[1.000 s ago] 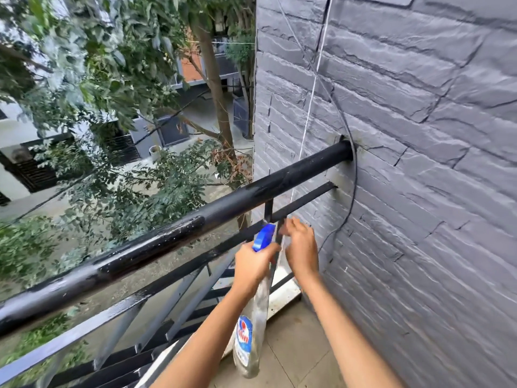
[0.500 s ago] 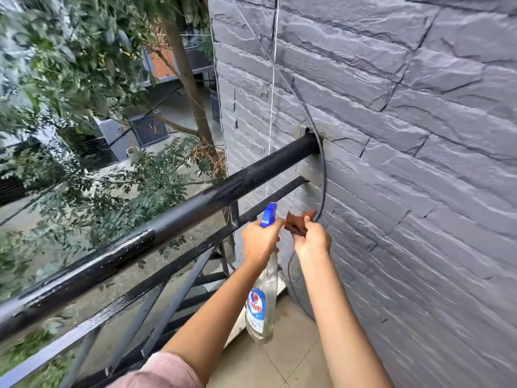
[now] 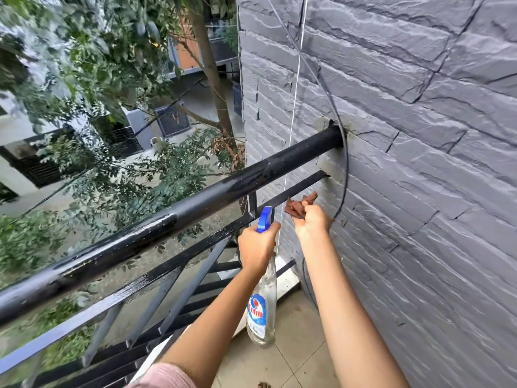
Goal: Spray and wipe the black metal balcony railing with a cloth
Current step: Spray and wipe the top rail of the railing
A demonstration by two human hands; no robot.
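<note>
Nearest us, our left hand (image 3: 258,245) gripped the neck of the spray bottle (image 3: 262,306), whose clear body hung down. Beside it, our right hand (image 3: 312,223) clutched the brown cloth (image 3: 297,207) close under the lower bar of the black railing (image 3: 195,210), near the grey stone wall (image 3: 419,163).

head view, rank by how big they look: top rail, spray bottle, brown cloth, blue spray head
1. top rail, spans most of the frame
2. spray bottle
3. brown cloth and blue spray head look about alike; the cloth is partly hidden in the right hand, so unranked
</note>
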